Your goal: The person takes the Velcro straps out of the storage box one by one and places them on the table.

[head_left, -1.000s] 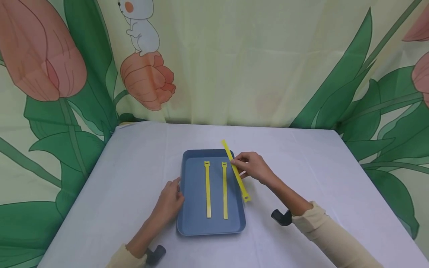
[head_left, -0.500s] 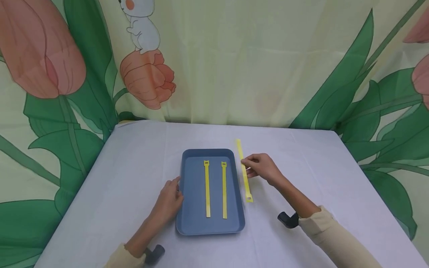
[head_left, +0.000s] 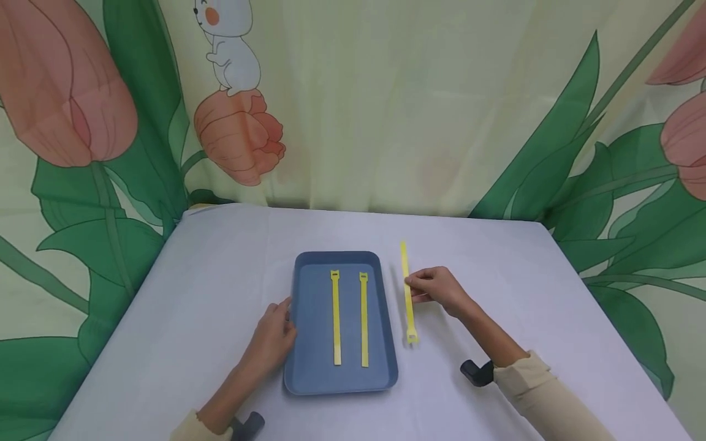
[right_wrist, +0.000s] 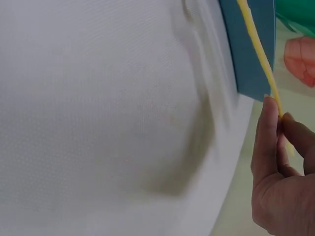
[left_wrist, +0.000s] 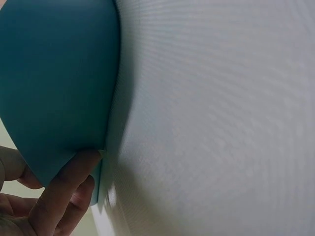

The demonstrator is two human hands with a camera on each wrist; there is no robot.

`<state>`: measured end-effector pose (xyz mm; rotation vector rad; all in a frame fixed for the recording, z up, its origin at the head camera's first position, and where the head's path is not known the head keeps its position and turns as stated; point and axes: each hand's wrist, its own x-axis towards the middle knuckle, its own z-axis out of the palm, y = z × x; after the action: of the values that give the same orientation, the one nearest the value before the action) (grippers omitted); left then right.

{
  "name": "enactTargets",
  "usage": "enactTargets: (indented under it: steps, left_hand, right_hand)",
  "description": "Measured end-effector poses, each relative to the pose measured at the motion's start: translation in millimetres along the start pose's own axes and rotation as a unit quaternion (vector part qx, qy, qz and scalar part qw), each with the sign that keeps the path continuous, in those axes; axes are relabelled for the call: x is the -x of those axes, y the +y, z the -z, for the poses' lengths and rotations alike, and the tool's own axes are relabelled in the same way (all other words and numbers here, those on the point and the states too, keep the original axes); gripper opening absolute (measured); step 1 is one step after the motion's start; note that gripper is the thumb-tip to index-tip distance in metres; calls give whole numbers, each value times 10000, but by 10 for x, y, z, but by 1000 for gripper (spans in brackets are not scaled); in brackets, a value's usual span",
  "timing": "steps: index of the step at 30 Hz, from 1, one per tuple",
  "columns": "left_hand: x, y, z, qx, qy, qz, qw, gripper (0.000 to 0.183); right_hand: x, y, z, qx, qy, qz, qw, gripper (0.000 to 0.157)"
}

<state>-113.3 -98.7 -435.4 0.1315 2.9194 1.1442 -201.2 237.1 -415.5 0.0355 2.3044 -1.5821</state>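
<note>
In the head view, my left hand (head_left: 270,335) holds the left side of a blue-grey tray (head_left: 383,318). The left wrist view shows fingers (left_wrist: 64,184) against the tray's outer wall (left_wrist: 59,78), with the thumb side at its rim. Two yellow cable ties (head_left: 336,318) lie lengthwise in the tray, side by side, slotted heads at the far end. Right of the tray, my right hand (head_left: 440,289) pinches a third yellow cable tie (head_left: 409,312) between thumb and fingers near its middle. Its slotted head points toward me. The right wrist view has this cable tie (right_wrist: 258,44) crossing before the tray's side.
A white cloth (head_left: 220,275) covers the table. Behind it hangs a curtain (head_left: 358,122) printed with tulips and a white animal. Each wrist bears a dark camera mount, the right one (head_left: 477,372) close over the cloth.
My right hand has carried the cable tie rightward, from over the tray's right rim to beside the tray, and turned it nearly parallel to that side. My left hand stays at the tray.
</note>
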Motion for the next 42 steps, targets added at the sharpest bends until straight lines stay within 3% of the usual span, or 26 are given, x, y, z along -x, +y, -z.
enactTargets:
  steps: [6, 22, 31, 42]
  left_hand:
    - [15, -25, 4, -46, -41, -28, 10000, 52]
    - [8, -12, 2, -100, -113, 67, 9999, 52]
    - [19, 3, 14, -65, -134, -56, 9999, 51]
    - [-20, 34, 44, -91, -162, 117, 9998, 53]
  right_hand:
    - [-39, 102, 12, 175, 140, -544, 9983, 33]
    - [-79, 181, 10, 569, 128, -1253, 9904, 31]
    - [-134, 188, -8, 867, 354, -1373, 9861, 29]
    - [-234, 168, 1, 1026, 656, -1377, 9830, 27]
